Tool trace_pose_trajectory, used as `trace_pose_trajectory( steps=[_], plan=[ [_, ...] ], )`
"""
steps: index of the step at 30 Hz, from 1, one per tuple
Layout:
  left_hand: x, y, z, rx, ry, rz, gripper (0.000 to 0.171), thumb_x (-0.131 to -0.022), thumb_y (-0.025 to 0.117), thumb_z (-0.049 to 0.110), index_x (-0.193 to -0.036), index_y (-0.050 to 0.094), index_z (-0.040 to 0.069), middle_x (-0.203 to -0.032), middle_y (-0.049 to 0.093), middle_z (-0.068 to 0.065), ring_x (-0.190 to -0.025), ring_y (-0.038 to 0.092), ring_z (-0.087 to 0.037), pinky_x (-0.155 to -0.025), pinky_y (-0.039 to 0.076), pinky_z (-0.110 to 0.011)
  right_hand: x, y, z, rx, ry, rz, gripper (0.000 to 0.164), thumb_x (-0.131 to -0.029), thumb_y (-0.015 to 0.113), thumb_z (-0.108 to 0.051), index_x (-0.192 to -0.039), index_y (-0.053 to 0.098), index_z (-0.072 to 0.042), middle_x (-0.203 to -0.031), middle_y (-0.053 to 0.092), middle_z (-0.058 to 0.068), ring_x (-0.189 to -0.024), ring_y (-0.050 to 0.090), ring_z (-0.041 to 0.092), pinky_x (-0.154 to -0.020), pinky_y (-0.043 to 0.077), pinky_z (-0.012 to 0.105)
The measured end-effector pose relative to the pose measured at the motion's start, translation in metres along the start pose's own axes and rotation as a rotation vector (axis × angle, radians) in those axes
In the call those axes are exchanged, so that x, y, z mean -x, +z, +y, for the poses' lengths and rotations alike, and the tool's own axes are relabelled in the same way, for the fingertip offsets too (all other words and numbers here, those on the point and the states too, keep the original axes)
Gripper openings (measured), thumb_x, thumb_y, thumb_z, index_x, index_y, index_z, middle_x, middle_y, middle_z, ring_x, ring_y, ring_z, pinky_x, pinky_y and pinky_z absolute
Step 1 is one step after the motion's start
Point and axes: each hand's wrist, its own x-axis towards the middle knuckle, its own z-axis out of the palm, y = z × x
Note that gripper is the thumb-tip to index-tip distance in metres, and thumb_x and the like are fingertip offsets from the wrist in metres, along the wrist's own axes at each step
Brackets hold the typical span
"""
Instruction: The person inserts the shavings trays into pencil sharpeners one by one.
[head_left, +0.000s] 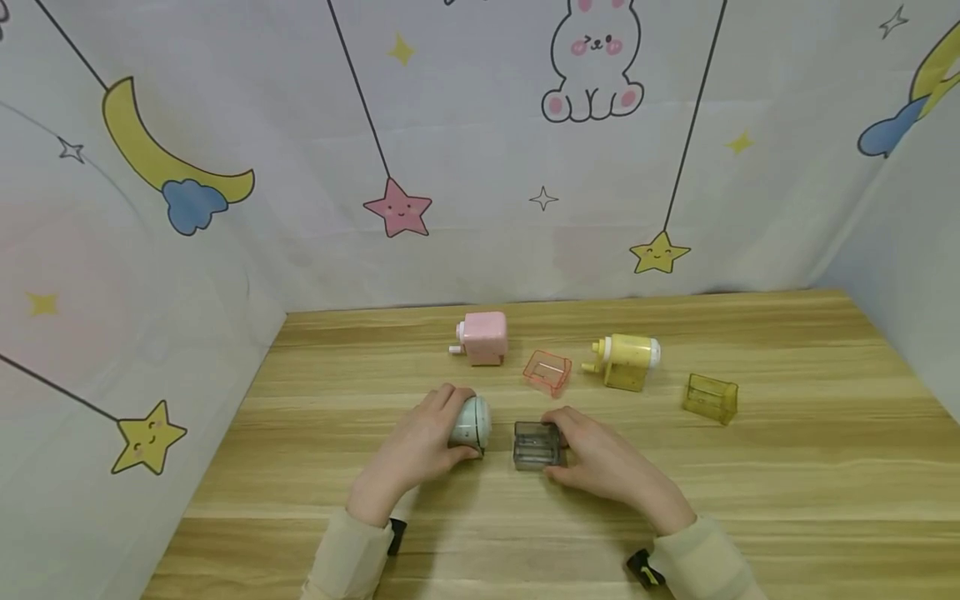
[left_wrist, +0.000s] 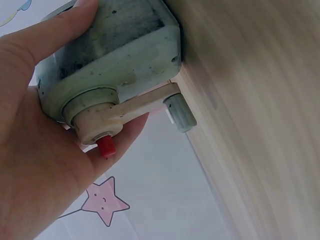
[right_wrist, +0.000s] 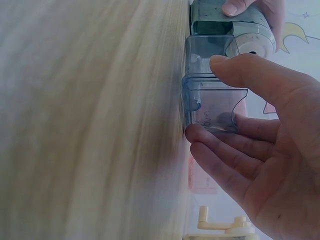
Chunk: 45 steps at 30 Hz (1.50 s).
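- The pale green sharpener is gripped by the fingers of the left hand, at the counter.
- Between thumb and fingers of the right hand, the transparent grey drawer is held, near the sharpener but apart.
- If the drawer is tilted, it could be caught on the sharpener's edge.

You had 1 narrow gap between the green sharpener and the grey container; behind it, the pink sharpener stood as obstacle.
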Motion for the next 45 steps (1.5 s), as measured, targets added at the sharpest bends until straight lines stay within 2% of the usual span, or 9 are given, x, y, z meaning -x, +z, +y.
trace_pose_trajectory(
  steps=[17,36,45],
  plan=[
    [-0.003,0.002,0.008,0.019,0.043,-0.019,0.068,-0.067,0.078,0.030,-0.121,0.044,0.009,-0.104,0.052,-0.004,-0.092,0.047,-0.015,-0.080,0.050,-0.037,-0.001,0.001,-0.001,0.000,0.013,0.000,0.061,-0.071,0.073,-0.033,-0.120,0.048,-0.005,-0.114,0.057,0.010,-0.095,0.052,0.015,-0.082,0.050,0.039],
    [-0.008,0.006,0.018,0.007,0.083,-0.042,0.068,-0.069,0.076,0.033,-0.123,0.043,0.010,-0.106,0.052,-0.004,-0.091,0.047,-0.015,-0.079,0.050,-0.036,-0.002,0.002,-0.002,-0.021,-0.010,0.013,0.061,-0.070,0.074,-0.031,-0.119,0.048,-0.005,-0.114,0.057,0.010,-0.096,0.052,0.015,-0.083,0.050,0.039],
    [-0.010,0.008,0.023,0.018,0.092,-0.058,0.068,-0.068,0.076,0.032,-0.124,0.042,0.011,-0.107,0.051,-0.004,-0.092,0.047,-0.015,-0.079,0.050,-0.036,-0.002,0.002,-0.001,-0.004,0.004,0.009,0.061,-0.070,0.073,-0.033,-0.120,0.048,-0.007,-0.114,0.057,0.007,-0.095,0.052,0.013,-0.081,0.050,0.037]
  ],
)
